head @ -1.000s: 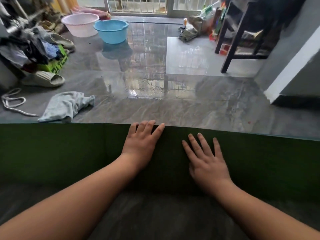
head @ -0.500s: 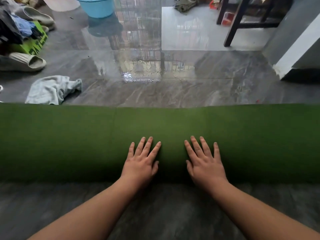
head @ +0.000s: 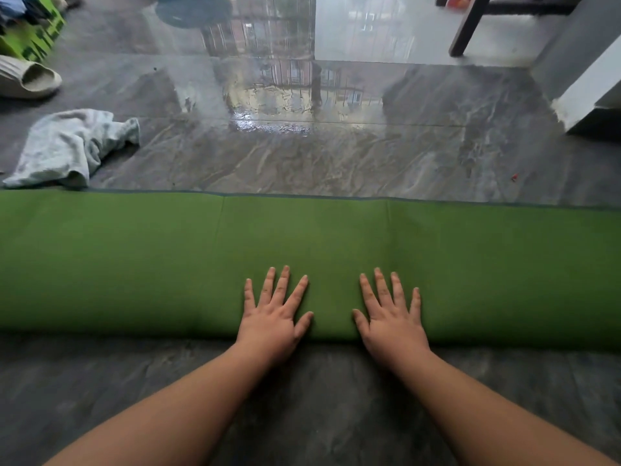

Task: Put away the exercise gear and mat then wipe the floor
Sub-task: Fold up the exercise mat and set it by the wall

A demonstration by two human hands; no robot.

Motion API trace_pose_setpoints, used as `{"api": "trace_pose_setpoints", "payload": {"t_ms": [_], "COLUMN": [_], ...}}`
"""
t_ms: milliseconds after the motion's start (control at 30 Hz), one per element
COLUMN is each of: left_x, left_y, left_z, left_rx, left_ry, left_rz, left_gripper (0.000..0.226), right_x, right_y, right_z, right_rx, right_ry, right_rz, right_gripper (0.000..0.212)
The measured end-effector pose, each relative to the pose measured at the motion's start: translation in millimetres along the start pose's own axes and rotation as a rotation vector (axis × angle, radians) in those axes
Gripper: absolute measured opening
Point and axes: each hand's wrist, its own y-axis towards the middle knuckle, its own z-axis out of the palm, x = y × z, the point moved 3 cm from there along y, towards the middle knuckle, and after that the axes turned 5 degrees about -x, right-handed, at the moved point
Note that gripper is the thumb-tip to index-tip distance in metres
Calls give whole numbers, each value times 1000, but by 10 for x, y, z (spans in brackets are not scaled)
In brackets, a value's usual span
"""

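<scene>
Your left hand (head: 274, 319) and right hand (head: 391, 319) both lie flat on the green mat (head: 134, 260), palms down, fingers straight and spread, grasping nothing. The two hands sit side by side near the middle of the mat's near edge, apart from each other, with the heels of the palms at that edge and your bare forearms reaching back over the dark floor (head: 336, 398).

The mat stretches as a long band across the floor from the left side of the view to the right. Whether it is rolled or folded under your palms, you cannot tell from this angle.

Beyond the mat's far edge the grey marbled floor is glossy and reflects a window. A crumpled pale cloth (head: 72, 146) lies on the floor just past the far edge on the left, its near end touching or nearly touching the mat. Farther left sits a pale slipper (head: 28, 79), and a dark furniture leg (head: 467, 26) stands at the upper right.
</scene>
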Motion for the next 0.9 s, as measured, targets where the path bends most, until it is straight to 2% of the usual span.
{"api": "trace_pose_setpoints", "payload": {"t_ms": [167,267,533,600,767,900], "left_x": [8,-3,-41,-86,-135,-2], "left_y": [21,43,4,-79,-400,-509], "left_z": [114,116,-59,-128,-69,-56], "left_rx": [-84,-57,19,-19,-68,18], "left_ry": [18,20,-13,-30,19,85], "left_rz": [-7,-16,-27,11,255,250], "left_gripper": [71,68,68,65,65,70], "right_x": [-7,-9,41,1,-216,-257], "right_y": [17,51,7,-91,-482,-442], "right_z": [113,143,-121,-207,-72,-37], "right_rx": [-67,-76,77,66,-15,-10], "right_ry": [-7,-13,36,4,-126,-170], "right_rz": [6,3,-20,-82,-319,-327], "right_gripper": [70,71,71,72,76,91]}}
